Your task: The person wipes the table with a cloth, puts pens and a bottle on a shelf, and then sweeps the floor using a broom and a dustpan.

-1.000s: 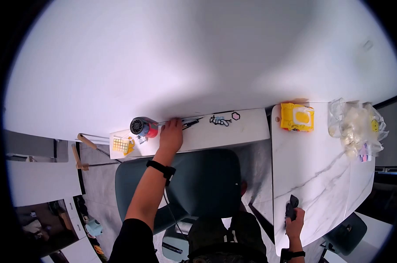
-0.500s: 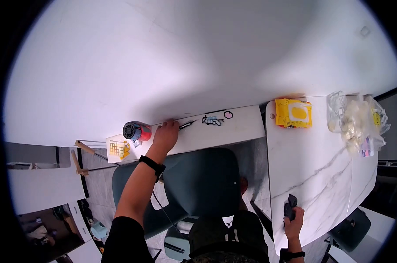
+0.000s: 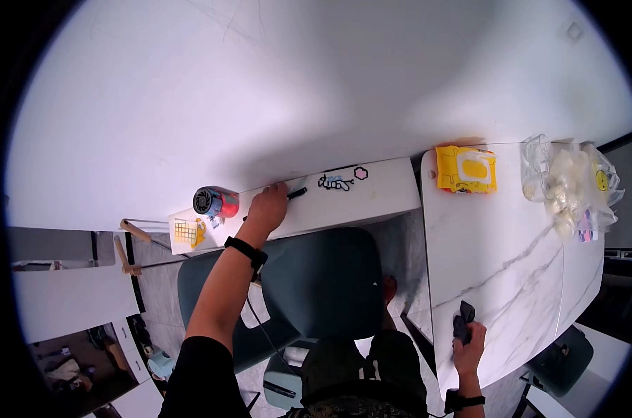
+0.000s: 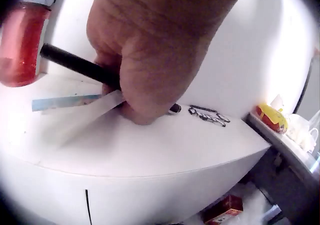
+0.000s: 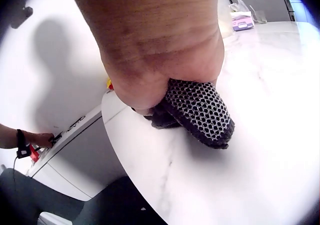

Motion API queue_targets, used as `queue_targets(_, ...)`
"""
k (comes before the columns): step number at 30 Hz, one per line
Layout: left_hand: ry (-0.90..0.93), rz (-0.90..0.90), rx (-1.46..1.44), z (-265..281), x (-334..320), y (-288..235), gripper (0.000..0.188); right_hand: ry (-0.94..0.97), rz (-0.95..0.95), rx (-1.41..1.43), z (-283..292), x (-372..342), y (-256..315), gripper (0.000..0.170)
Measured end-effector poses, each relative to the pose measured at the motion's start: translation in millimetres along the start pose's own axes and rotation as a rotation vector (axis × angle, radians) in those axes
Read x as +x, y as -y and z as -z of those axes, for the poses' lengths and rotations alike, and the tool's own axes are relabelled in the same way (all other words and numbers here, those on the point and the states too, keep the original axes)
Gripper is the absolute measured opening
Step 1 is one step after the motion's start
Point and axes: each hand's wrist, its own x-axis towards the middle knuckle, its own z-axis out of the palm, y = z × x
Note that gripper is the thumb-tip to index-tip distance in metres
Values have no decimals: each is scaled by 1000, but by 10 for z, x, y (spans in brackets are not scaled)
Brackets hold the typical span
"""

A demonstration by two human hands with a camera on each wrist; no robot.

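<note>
Over the narrow white ledge (image 3: 351, 198), my left hand (image 3: 268, 207) curls round a black pen (image 4: 75, 65), whose ends stick out on both sides. A pale blue strip (image 4: 65, 103) and a whitish strip (image 4: 92, 119) also reach out from under this hand; its fingertips are hidden. A red can-like object with a dark round top (image 3: 226, 203) stands to its left. On the marble table (image 3: 497, 258), my right hand (image 3: 471, 347) grips a dark cloth (image 5: 200, 110) with a light mesh pattern, bunched under the palm and touching the tabletop.
Black-outlined figures (image 3: 335, 182) and a yellow grid piece (image 3: 186, 232) lie on the ledge. A yellow wipes pack (image 3: 466, 169) and clear plastic bags (image 3: 567, 184) sit at the table's back. A dark green chair (image 3: 323, 279) stands below the ledge.
The head view has shifted slightly. My left hand has moved a little right, away from the red object, and a black pen now shows at both sides of it. My right hand still grips the cloth.
</note>
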Motion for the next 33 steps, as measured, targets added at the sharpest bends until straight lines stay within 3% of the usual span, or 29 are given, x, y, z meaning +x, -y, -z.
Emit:
queue_targets(9,-48,-50,-46,209,-51,-117,24,13,-30,-5,14,13,42,44)
queue_targets(15,-18,23,-255,329,199,-689,16,4,-65,11,-10,2,21,44)
queue_targets(22,253,46,-162,401,413,-1036,42,-1,-103,1,-30,-4,-8,46)
queue_targets(25,190,-40,-115,371,317,-835,39,-1,-93,6,-35,-21,-55,46)
queue_targets(28,202,6,-77,458,272,-719,37,-14,-117,2,-40,-26,-53,47)
queue_targets(30,107,-24,-50,450,311,-753,41,-16,-125,10,-28,-31,-34,46)
queue_targets(33,175,5,9,342,532,-989,46,-15,-112,29,-36,-22,-32,45)
